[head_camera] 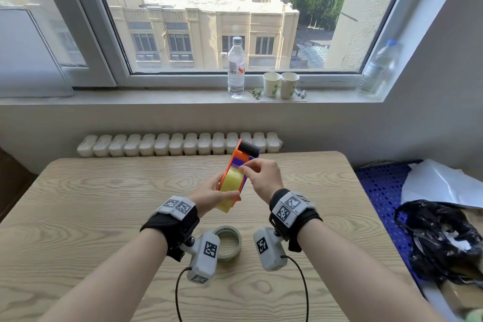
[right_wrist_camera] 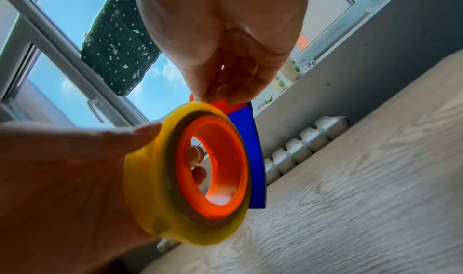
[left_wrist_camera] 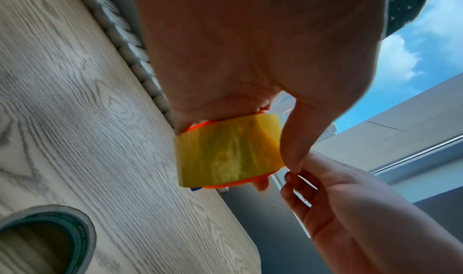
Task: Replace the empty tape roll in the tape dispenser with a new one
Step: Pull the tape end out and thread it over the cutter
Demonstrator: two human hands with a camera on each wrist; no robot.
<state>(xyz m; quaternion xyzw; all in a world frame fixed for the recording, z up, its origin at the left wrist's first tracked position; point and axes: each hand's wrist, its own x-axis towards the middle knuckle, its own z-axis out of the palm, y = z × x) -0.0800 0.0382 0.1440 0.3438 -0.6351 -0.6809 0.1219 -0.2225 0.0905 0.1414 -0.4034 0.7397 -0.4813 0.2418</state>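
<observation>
Above the table [head_camera: 104,204], both hands held the dispenser [head_camera: 236,162] in the air, tilted with its black roller end pointing away toward the window. Left hand [head_camera: 209,196] had its grip around the new roll [head_camera: 230,191], thumb over the yellow rim and fingers behind; the right wrist view showed fingertips through the orange hub. Right hand [head_camera: 264,178] had its grip closed in a pinch at the top of the roll, just by the blue guard [right_wrist_camera: 250,155], thumb and forefinger together. It probably pinched the loose tape end, but the strip itself was too thin and clear to confirm.

Progress: the new roll was already seated on the orange hub, cardboard core snug around it in the right wrist view. The empty roll [head_camera: 230,242] lay flat on the table near the person, below the wrists and apart from the dispenser, so removal and swap looked done.

Left to do, as a judgement: peel the end free, feed it forward under the roller to the cutter, then set the dispenser down. Whether any tape was threaded yet could not be told. Risk: the end slipping back onto the roll.
</observation>
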